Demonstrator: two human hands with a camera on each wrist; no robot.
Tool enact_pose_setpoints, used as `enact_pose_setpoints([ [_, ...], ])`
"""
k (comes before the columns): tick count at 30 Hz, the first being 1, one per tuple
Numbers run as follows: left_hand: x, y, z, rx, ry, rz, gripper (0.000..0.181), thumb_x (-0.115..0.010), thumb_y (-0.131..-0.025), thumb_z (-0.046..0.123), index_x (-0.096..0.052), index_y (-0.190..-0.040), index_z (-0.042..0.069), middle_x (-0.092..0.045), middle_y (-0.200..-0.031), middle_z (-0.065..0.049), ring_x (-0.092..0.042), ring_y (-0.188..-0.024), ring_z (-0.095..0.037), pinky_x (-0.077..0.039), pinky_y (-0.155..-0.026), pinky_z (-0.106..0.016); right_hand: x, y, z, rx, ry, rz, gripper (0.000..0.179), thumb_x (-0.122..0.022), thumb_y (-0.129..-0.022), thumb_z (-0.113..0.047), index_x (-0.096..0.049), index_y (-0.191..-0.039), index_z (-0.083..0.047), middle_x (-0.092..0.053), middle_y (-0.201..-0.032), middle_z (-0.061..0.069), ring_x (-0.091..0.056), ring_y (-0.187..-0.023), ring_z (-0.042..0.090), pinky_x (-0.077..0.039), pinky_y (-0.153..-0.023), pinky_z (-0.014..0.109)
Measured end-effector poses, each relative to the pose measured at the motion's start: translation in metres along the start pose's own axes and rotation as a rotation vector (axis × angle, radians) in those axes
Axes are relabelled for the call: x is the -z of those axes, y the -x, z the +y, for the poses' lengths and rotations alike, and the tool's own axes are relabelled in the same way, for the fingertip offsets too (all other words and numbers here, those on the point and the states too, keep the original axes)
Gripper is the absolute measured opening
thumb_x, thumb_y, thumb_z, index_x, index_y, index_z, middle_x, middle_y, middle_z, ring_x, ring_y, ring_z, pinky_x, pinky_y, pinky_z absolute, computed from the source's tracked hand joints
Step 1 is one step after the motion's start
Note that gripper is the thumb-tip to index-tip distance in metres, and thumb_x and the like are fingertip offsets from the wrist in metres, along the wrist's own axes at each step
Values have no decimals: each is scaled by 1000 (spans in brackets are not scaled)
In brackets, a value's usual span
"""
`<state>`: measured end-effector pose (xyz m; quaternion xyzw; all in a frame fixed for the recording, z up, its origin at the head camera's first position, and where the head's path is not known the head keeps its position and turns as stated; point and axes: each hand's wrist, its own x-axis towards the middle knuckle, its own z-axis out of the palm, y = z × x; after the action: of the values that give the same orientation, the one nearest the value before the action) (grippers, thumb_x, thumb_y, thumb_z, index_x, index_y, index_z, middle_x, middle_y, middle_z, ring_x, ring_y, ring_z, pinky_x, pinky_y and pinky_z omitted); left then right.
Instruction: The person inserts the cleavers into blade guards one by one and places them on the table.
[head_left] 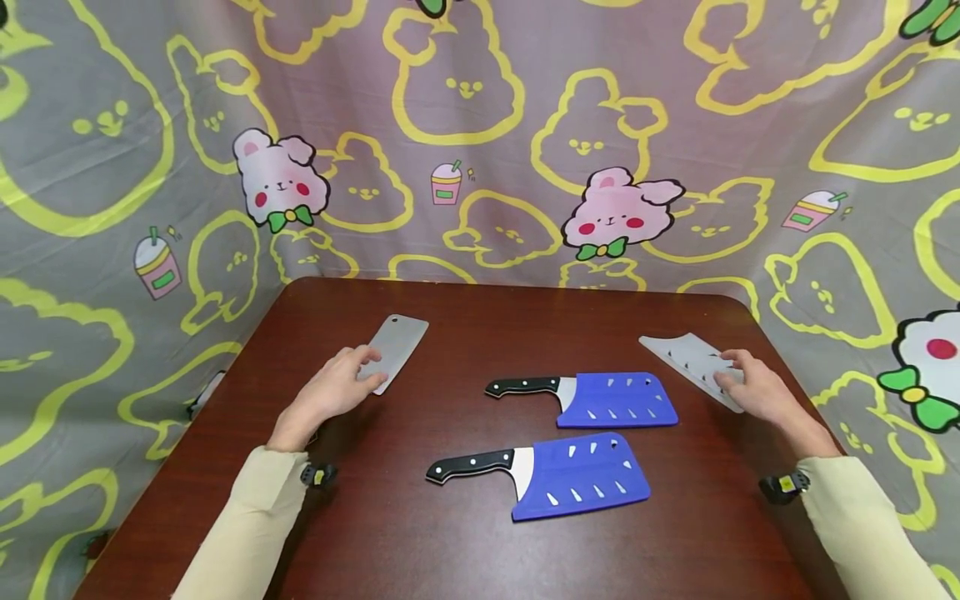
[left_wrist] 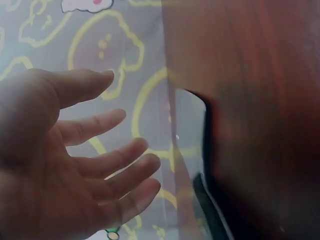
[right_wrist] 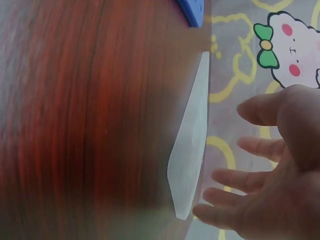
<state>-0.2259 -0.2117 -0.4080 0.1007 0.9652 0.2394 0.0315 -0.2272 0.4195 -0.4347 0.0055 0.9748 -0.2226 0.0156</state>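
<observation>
Head view: the nearer blue-sheathed cleaver [head_left: 581, 479] lies on the reddish-brown tabletop [head_left: 390, 550], its black handle pointing left. Just beyond this landmark lies the farther blue-sheathed cleaver [head_left: 618, 400]; beyond it to the left, a bare-bladed cleaver [head_left: 402, 340]; beyond it to the right, a slotted grey sheath [head_left: 688, 358]. Over these last two, respectively, are the left hand [head_left: 339, 383] and right hand [head_left: 761, 390], fingers spread and relaxed, both grasping nothing; contact cannot be determined.
</observation>
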Motion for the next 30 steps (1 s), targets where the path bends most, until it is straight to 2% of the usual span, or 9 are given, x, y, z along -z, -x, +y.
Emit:
enact_pose_setpoints([
  [2, 1, 1, -6, 26, -2, -7, 43, -60, -96, 33, -53, -129, 5, -54, -128, -24, -52, -118, -40, -44, -94, -54, 2, 0, 2, -9, 15, -29, 60, -53, -100, -29, -29, -140, 9, -37, -132, 41, -43, -110, 53, -38, -88, 64],
  [5, 1, 2, -14, 30, 0, -13, 47, -61, -96, 32, -51, -132, 4, -52, -131, -26, -50, -119, -40, -43, -95, -55, 3, 0, 6, -17, 39, -57, 66, -55, -99, -29, -25, -142, 11, -37, -130, 41, -44, -105, 50, -39, -85, 62],
  [9, 0, 4, -23, 36, -10, -21, 51, -62, -95, 30, -47, -135, 3, -51, -130, -27, -49, -119, -42, -42, -95, -56, 4, -2, 11, 1, 80, -80, 72, -58, -97, -33, -23, -141, 13, -41, -124, 41, -46, -101, 50, -40, -82, 60],
  [12, 0, 5, -27, 69, -33, -34, 53, -63, -94, 30, -45, -137, 3, -49, -126, -28, -46, -118, -44, -42, -92, -56, 4, -5, 15, 13, 99, -98, 77, -61, -96, -35, -22, -141, 14, -41, -123, 40, -46, -100, 50, -39, -82, 61],
  [17, -1, 7, -32, 147, -43, -65, 57, -65, -93, 30, -41, -138, 3, -43, -127, -28, -39, -117, -44, -42, -88, -58, 4, -5, 20, 18, 120, -135, 80, -62, -94, -34, -20, -142, 15, -37, -127, 42, -43, -104, 53, -38, -85, 64],
  [20, -1, 8, -35, 170, -47, -77, 60, -66, -93, 30, -40, -138, 3, -41, -129, -29, -38, -116, -45, -42, -88, -58, 3, -5, 22, 23, 126, -154, 83, -62, -94, -36, -19, -143, 15, -33, -132, 43, -41, -108, 55, -36, -87, 67],
  [27, -5, 9, -41, 206, -94, -113, 64, -67, -92, 32, -37, -140, 1, -43, -126, -31, -42, -112, -46, -43, -89, -57, 1, -5, 27, 9, 130, -201, 89, -59, -95, -43, -14, -148, 12, -19, -143, 46, -27, -124, 62, -26, -98, 74],
  [30, -6, 10, -43, 225, -106, -132, 64, -67, -92, 32, -36, -139, 2, -44, -123, -31, -44, -109, -45, -43, -86, -55, 0, -4, 28, -9, 136, -204, 92, -61, -92, -48, -16, -148, 10, -18, -142, 46, -25, -121, 64, -26, -96, 74],
])
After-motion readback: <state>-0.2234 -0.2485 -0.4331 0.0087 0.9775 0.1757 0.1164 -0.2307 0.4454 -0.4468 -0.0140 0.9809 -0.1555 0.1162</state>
